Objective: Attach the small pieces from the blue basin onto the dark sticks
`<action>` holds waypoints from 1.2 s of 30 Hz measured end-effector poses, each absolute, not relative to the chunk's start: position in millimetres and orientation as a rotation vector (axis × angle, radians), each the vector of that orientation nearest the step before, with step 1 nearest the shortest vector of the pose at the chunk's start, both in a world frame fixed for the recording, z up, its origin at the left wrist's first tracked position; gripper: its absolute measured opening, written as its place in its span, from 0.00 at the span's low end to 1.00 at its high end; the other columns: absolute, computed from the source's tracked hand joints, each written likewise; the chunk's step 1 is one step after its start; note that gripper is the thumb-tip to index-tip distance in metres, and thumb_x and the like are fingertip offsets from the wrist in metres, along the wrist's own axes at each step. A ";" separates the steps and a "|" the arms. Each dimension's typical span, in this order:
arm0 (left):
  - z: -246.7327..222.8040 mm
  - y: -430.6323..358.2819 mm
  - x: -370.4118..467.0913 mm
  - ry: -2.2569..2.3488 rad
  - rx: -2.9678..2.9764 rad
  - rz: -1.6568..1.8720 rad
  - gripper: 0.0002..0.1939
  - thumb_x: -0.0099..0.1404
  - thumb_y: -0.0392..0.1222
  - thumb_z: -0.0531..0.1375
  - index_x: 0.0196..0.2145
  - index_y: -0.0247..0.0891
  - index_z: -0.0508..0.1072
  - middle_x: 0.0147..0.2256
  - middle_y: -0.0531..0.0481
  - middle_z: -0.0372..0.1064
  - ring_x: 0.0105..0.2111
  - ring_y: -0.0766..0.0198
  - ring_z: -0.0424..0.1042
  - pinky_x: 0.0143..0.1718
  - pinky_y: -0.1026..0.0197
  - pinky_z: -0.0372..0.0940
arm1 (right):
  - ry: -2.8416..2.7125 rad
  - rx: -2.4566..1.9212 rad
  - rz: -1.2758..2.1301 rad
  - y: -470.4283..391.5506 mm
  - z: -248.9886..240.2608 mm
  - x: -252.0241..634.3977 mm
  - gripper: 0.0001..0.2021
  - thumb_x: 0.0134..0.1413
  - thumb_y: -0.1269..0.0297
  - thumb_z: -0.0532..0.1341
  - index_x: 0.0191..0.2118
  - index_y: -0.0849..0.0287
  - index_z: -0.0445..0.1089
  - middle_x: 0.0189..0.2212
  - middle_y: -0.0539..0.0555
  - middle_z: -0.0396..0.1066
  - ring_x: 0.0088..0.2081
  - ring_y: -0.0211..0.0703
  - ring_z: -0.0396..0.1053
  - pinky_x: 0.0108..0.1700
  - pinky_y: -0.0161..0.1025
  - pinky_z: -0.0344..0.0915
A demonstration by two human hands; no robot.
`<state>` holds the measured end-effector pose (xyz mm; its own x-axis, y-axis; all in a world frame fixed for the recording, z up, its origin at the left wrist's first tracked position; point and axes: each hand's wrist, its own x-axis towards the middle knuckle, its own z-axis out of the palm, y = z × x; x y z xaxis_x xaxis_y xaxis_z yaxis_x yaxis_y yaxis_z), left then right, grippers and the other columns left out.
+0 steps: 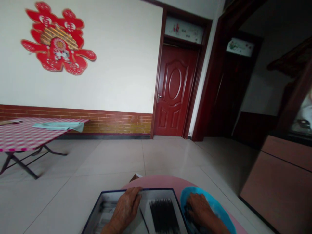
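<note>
Nearest to the head camera stands a shallow rectangular tray, pale inside with a dark blue rim, set on a pink rounded tabletop. Contents noted: a close row of thin black rods, packed side by side with their far ends uneven; one loose black rod lying apart at a slant; and, toward the left wall, some translucent pieces, too blurred to identify.

Left hand is over the tray, fingers bent, fingertips near the far rim; whether anything is gripped cannot be told. Right hand reaches into a blue plastic basin just beside the tray, fingers curled down at dark contents; its grip is likewise hidden.

Assessment of handling: rods this slender would probably bend or scatter if gathered in bulk, so a light fingertip pinch, few at a time, seems sound. Laying each parallel and flush against its neighbour should keep the row orderly. The left forearm crosses above the translucent pieces and should be kept raised to avoid dragging them.
</note>
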<state>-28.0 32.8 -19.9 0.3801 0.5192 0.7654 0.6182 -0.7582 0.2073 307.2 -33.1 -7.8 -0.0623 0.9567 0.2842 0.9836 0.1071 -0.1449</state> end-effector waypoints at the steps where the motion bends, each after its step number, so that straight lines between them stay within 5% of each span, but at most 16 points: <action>1: -19.5 32.0 -27.5 -1.052 -2.514 -1.334 0.13 0.67 0.42 0.48 0.47 0.40 0.64 0.40 0.46 0.72 0.41 0.60 0.71 0.42 0.58 0.68 | -2.106 -1.922 -0.115 -32.6 -9.7 308.9 0.11 0.33 0.74 0.56 0.27 0.56 0.70 0.31 0.56 0.72 0.35 0.51 0.67 0.39 0.44 0.56; 8: -6.4 24.1 -22.7 -1.120 -2.536 -1.390 0.09 0.66 0.40 0.49 0.42 0.40 0.66 0.36 0.47 0.72 0.38 0.61 0.72 0.39 0.60 0.69 | -2.016 -1.796 0.056 -19.5 17.4 305.2 0.07 0.43 0.67 0.54 0.25 0.54 0.70 0.26 0.55 0.72 0.31 0.48 0.68 0.36 0.42 0.59; 14: 2.6 20.8 -21.3 -1.133 -2.542 -1.374 0.10 0.67 0.39 0.48 0.43 0.41 0.66 0.36 0.47 0.71 0.38 0.62 0.71 0.40 0.61 0.68 | -1.628 -1.393 0.524 8.0 70.8 198.9 0.06 0.43 0.62 0.56 0.28 0.57 0.68 0.24 0.51 0.71 0.30 0.44 0.68 0.35 0.38 0.63; 24: -10.2 27.7 -20.7 -1.039 -2.293 -1.415 0.12 0.67 0.41 0.48 0.46 0.40 0.65 0.36 0.45 0.72 0.36 0.60 0.73 0.37 0.60 0.70 | -1.334 -1.148 1.078 23.9 14.0 134.2 0.14 0.44 0.55 0.58 0.34 0.59 0.72 0.31 0.53 0.74 0.33 0.45 0.69 0.34 0.38 0.65; 36: -4.0 23.0 -23.6 -1.103 -2.446 -1.351 0.12 0.67 0.40 0.47 0.43 0.41 0.68 0.32 0.47 0.70 0.33 0.61 0.71 0.34 0.60 0.68 | -1.417 -1.135 1.062 15.8 24.0 128.5 0.12 0.44 0.59 0.58 0.33 0.59 0.73 0.33 0.55 0.75 0.37 0.49 0.70 0.40 0.42 0.65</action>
<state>-23.6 23.0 -4.0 0.3287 0.5336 0.7793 0.6569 -0.7220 0.2172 128.5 15.8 24.0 -0.0684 0.9831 0.1700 0.1129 0.1770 -0.9777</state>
